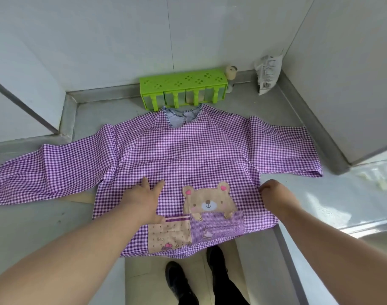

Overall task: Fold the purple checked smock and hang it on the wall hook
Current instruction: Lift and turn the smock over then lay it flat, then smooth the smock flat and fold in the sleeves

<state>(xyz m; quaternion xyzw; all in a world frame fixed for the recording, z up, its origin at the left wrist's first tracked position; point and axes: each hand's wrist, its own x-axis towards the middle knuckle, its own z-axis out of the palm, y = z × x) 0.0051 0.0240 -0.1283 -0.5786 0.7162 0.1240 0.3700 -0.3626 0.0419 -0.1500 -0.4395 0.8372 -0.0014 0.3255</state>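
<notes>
The purple checked smock (pixel 179 155) lies spread flat on the grey counter (pixel 45 221), front up, both sleeves stretched out to the sides. A bear patch and two pockets sit on its lower front, and the hem hangs slightly over the counter's front edge. My left hand (pixel 144 199) rests flat on the body of the smock, left of the bear, fingers straight. My right hand (pixel 276 197) is at the smock's right side edge below the sleeve, fingers curled down onto the cloth edge. No wall hook is in view.
A green spice rack (pixel 183 89) stands against the back wall just behind the collar. A small bottle (pixel 231 72) and a white packet (pixel 268 73) sit at the back right corner. White wall panels close in the counter on left and right. My shoes show on the floor below.
</notes>
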